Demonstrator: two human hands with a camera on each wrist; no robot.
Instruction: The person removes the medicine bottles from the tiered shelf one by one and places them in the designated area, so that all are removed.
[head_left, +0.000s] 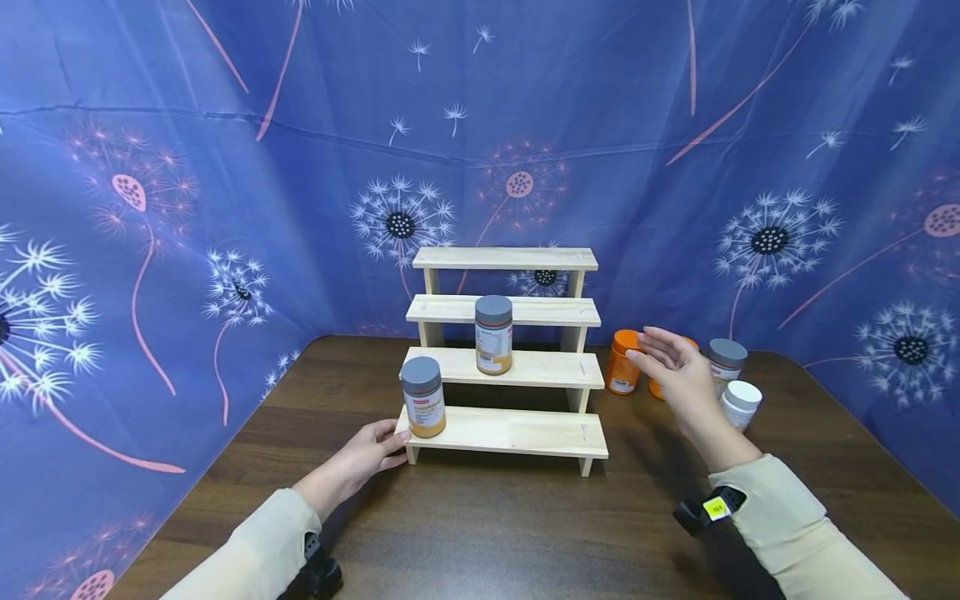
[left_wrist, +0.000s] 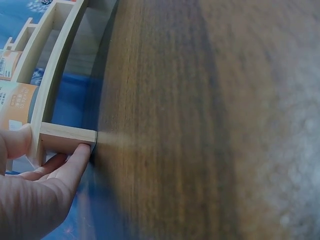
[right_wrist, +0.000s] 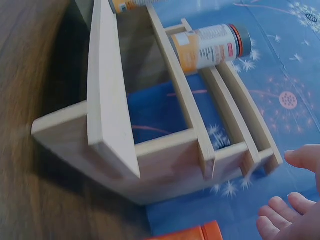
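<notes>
Shelf (head_left: 547, 363): mid-frame, jars (head_left: 493, 335) on its two lowest steps.
Left hand (head_left: 363, 457): lower left, fingers clamped on the end of the bottom step (head_left: 510, 431); gentle steadying should spare the front jar (head_left: 423, 398) a jolt.
Right hand (head_left: 681, 375): right of centre, fingers apart, holding nothing, near the left orange bottle (head_left: 621, 367); gripping its body looks surest.

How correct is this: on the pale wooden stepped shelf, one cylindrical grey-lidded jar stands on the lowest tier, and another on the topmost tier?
One part is wrong: the head view shows the other jar on the second tier from the bottom, not the topmost tier. The first jar is on the lowest tier, as you say.
</notes>
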